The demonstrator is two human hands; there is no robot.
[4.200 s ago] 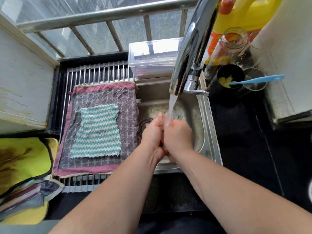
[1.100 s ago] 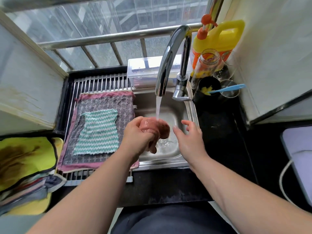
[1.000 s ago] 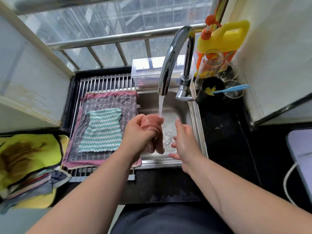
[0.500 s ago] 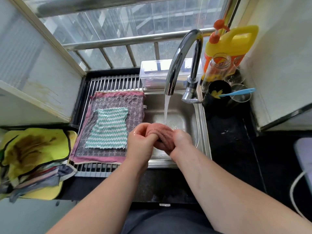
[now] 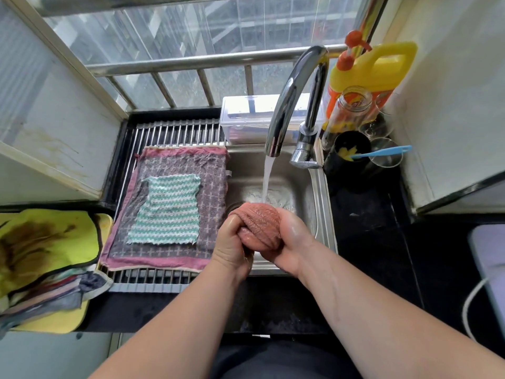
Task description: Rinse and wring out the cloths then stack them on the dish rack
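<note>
Now both hands, left (image 5: 232,242) and right (image 5: 293,242), are clenching the cloth (image 5: 259,222) under the tap (image 5: 295,94); the rack (image 5: 175,129), holding 2 cloths, is lying leftward, nearer the left.

Home kitchen, steel sink (image 5: 319,192), running faucet (image 5: 293,97), dish rack (image 5: 175,132)

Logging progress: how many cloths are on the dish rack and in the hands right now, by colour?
teal-and-white striped cloth, on the dish rack: 1
grey cloth with pink border, on the dish rack: 1
pink cloth, gripped by left hand and right hand: 1
Total: 3
</note>
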